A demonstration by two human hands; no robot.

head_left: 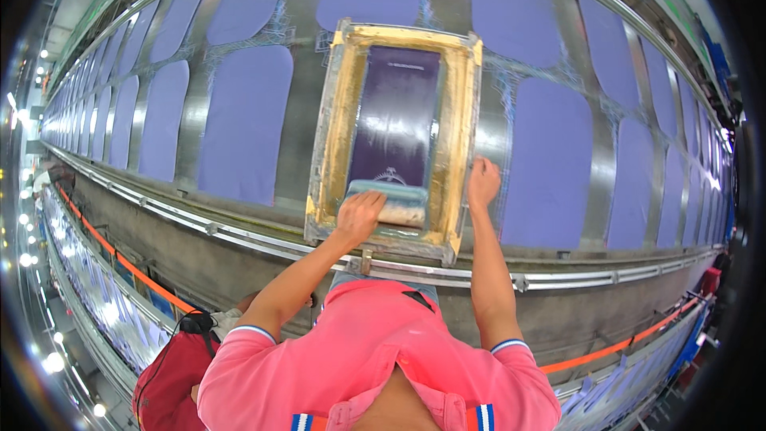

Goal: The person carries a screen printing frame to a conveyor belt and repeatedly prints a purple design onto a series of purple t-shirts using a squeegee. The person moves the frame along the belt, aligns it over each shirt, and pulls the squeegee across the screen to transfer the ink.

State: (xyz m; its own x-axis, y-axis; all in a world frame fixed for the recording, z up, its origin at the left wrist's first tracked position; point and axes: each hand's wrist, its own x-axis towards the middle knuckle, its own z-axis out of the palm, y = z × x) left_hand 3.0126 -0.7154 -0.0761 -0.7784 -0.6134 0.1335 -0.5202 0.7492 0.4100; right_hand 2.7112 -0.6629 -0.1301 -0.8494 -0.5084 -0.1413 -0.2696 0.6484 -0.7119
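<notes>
A screen printing frame (317, 136) with yellow-taped edges lies on the long table in front of me. Its dark purple mesh (396, 112) has a pale pattern near the lower end. My left hand (361, 215) is closed around the left end of a wide squeegee (405, 206), which lies across the lower part of the mesh. Just beyond the frame's right edge, my right hand (483, 183) has its fingers curled closed. Whatever those fingers may hold is hidden, and I cannot tell whether they touch the frame.
Purple fabric pieces (243, 124) lie in two rows along the table, and another piece (549, 164) is right of the frame. A metal rail (558, 279) follows the near edge. Behind me are an orange strip (622, 343) and a person in red (175, 383) at lower left.
</notes>
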